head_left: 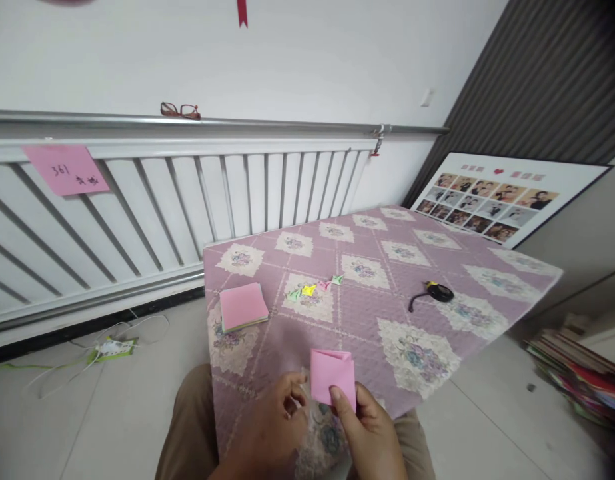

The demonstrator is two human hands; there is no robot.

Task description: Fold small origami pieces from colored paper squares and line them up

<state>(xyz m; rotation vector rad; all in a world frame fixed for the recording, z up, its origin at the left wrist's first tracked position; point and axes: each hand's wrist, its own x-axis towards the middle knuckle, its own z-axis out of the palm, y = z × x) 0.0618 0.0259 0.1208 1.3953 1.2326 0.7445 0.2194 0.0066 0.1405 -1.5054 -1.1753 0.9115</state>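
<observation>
My right hand (370, 427) grips a folded square of pink paper (330, 377) at its lower right corner, thumb on top and fingers beneath. A loose fold shows along the paper's upper edge. Just left of the paper is my left hand (280, 417), its fingers curled, with a gap between thumb and fingertips and nothing visible in it. A stack of square coloured paper (244, 307), pink on top, lies on the table's left side. Several small folded paper pieces (308, 291) in green, yellow and pink sit in a row beyond my hands.
A purple flowered cloth covers the table (347, 310). A black object with a short strap (440, 292) lies at right. Behind stands a white radiator (267, 187), with glasses (180, 111) on the pipe above. A power strip (113, 348) with cables is on the floor at left.
</observation>
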